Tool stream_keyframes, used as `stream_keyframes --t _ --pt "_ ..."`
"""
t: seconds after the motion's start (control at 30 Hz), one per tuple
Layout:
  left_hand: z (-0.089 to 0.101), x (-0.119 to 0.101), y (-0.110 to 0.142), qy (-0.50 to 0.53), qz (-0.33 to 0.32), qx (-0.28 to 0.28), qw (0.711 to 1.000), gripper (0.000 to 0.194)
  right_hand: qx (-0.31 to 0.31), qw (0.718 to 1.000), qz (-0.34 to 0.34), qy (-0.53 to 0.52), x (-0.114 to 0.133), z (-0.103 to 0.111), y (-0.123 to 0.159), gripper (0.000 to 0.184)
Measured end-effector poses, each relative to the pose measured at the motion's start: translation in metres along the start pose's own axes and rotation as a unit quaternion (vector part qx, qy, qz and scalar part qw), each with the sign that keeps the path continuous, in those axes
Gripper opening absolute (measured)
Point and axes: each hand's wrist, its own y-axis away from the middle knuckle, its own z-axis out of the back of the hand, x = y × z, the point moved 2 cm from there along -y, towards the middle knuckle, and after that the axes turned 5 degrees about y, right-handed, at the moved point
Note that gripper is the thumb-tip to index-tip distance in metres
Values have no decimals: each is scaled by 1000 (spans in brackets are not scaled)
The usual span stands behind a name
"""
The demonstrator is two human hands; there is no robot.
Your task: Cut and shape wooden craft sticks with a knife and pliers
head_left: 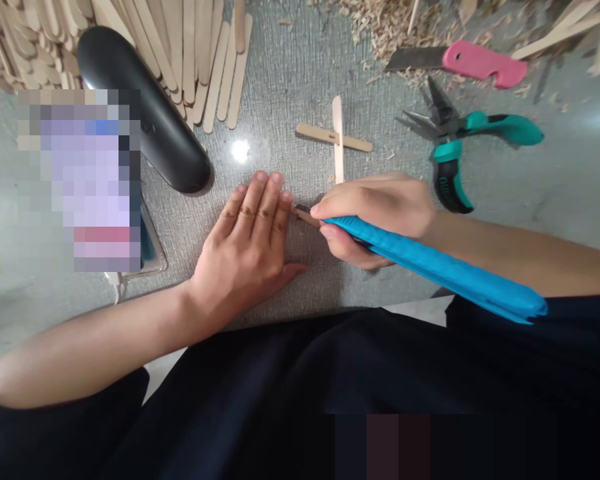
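My left hand point(253, 243) lies flat on the grey textured table, fingers stretched out side by side. Its index finger rests beside a short visible piece of wooden craft stick point(309, 219); whether more of the stick lies under the palm is hidden. Gripped in my right hand point(375, 213) is a blue-handled craft knife point(440, 267), its dark tip against that stick near my left fingertips. Just beyond my right hand, two craft sticks form a cross: a pale upright one point(337, 113) and a browner one point(357, 143) with a small slot near the middle.
At the far left is a large pile of craft sticks point(180, 40), with a black oblong case point(145, 113) and a blurred phone point(85, 187) nearer me. To the right lie teal-handled pliers point(447, 137), spread apart, a pink-handled knife point(480, 63) and wood shavings point(380, 27).
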Motion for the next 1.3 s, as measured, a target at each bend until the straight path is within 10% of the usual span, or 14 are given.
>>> stream_keyframes --t 0.7,1.3 --pt "3 -1 -1 11 14 28 999 99 81 994 -72 23 -1 5 19 21" --pt "4 -1 -1 -29 -12 -1 1000 94 2 994 -102 -36 3 13 19 25"
